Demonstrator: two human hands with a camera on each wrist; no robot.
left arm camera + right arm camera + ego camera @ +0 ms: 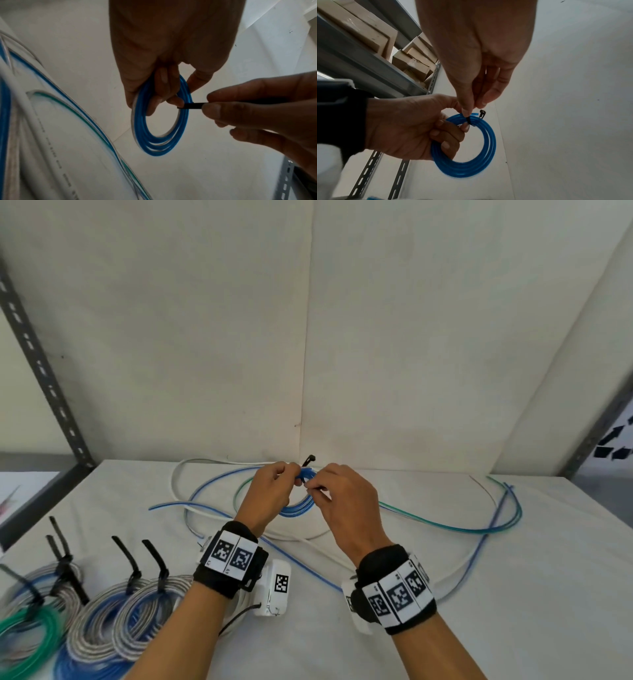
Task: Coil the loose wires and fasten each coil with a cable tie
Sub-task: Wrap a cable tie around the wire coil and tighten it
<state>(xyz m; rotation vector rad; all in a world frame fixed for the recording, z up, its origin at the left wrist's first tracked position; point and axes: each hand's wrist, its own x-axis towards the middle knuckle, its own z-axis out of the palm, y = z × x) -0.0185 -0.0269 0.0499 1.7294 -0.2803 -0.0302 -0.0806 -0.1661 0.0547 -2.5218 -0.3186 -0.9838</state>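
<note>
A small blue wire coil hangs above the white table. My left hand grips its top, fingers curled through the loop. A black cable tie wraps over the coil there, its head sticking up. My right hand pinches the tie's strap between thumb and forefinger right beside the left fingers.
Loose blue, green and white wires sprawl across the cloth-covered table. Several tied coils with black ties lie at front left. A slotted metal rack post stands left; a wall rises close behind.
</note>
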